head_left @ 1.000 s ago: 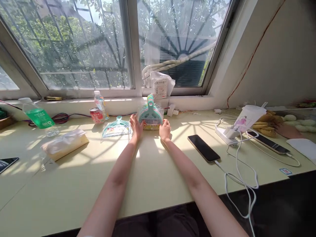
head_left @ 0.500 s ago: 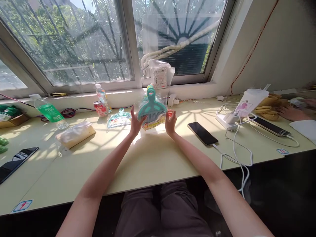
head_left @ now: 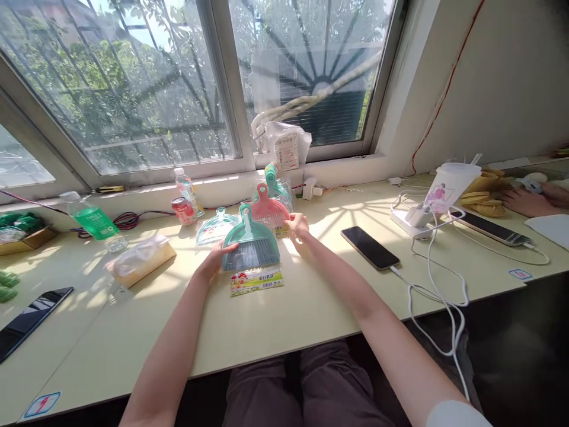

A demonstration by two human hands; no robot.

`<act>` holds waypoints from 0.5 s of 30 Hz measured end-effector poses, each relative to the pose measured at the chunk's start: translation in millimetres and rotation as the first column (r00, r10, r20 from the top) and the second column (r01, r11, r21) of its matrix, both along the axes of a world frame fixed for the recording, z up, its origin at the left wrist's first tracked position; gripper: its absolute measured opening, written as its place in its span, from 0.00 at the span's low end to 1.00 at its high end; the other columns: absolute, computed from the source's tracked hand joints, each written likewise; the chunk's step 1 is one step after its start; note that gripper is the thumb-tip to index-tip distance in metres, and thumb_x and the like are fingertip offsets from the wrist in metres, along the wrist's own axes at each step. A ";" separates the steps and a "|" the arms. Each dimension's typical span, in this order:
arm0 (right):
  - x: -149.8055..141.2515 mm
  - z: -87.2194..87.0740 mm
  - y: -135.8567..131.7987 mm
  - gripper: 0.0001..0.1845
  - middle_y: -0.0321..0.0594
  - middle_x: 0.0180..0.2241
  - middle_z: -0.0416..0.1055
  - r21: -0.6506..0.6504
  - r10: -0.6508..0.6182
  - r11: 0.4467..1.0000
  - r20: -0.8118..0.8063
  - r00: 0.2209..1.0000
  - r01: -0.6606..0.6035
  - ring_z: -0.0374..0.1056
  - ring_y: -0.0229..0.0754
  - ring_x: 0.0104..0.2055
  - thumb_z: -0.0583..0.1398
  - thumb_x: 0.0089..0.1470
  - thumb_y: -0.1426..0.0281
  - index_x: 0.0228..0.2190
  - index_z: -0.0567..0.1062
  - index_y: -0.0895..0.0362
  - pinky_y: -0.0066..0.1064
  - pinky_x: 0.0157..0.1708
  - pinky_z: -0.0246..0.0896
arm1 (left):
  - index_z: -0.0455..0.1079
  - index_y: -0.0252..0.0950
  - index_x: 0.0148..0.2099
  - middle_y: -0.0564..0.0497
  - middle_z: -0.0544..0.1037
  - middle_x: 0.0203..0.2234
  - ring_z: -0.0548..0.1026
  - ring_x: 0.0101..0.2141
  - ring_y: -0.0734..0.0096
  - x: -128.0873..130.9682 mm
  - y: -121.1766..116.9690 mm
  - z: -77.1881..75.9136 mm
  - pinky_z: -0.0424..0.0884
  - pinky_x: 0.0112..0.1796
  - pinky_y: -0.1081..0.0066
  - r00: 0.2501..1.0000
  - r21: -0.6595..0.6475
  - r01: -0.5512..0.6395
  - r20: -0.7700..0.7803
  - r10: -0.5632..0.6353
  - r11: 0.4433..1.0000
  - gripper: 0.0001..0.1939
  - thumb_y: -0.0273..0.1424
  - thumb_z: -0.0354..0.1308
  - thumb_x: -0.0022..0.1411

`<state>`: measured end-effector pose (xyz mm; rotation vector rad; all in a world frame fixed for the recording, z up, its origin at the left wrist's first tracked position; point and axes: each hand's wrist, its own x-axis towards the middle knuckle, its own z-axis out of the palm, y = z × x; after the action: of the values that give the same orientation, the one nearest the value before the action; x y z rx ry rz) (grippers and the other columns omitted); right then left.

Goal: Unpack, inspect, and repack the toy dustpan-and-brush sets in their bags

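A teal mini dustpan and brush set [head_left: 251, 252] in clear packaging, with a printed yellow label along its bottom, is low over the middle of the table. My left hand [head_left: 213, 261] grips its left edge, thumb on top. Just behind it leans a pink dustpan and brush set [head_left: 267, 204], partly covered by the teal one. My right hand [head_left: 297, 225] pinches the pink set's right edge, fingertips partly hidden. Farther back, more teal packaged sets [head_left: 276, 181] stand by the wall. Another teal dustpan set [head_left: 217, 227] lies to the left.
A soft tissue pack [head_left: 142, 261], a green bottle [head_left: 93, 222], a red can [head_left: 184, 211] and a phone [head_left: 33, 320] are on the left. Rightward lie a charging phone [head_left: 370, 248], a power strip [head_left: 411, 224], a cup [head_left: 448, 187] and another person's hand [head_left: 520, 198].
The teal set in front has come down and toward me in my left hand. A pink set now shows behind it, with my right hand at its edge.
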<state>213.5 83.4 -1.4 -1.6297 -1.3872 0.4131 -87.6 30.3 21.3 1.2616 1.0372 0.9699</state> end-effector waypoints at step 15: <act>-22.4 -10.5 43.8 0.18 0.55 0.53 0.62 0.183 -0.347 0.920 -0.024 0.937 0.346 0.67 0.52 0.51 0.57 0.57 0.69 0.49 0.62 0.57 0.42 0.47 0.64 | 0.75 0.40 0.52 0.42 0.81 0.41 0.80 0.37 0.59 9.0 4.3 -10.3 0.77 0.36 0.67 0.982 -0.001 -0.013 0.187 0.013 1.000 0.27 0.31 0.72 0.48</act>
<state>191.1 127.2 -12.0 -1.6796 -1.0764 0.0662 -78.6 34.6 10.9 1.1411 0.8993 1.0771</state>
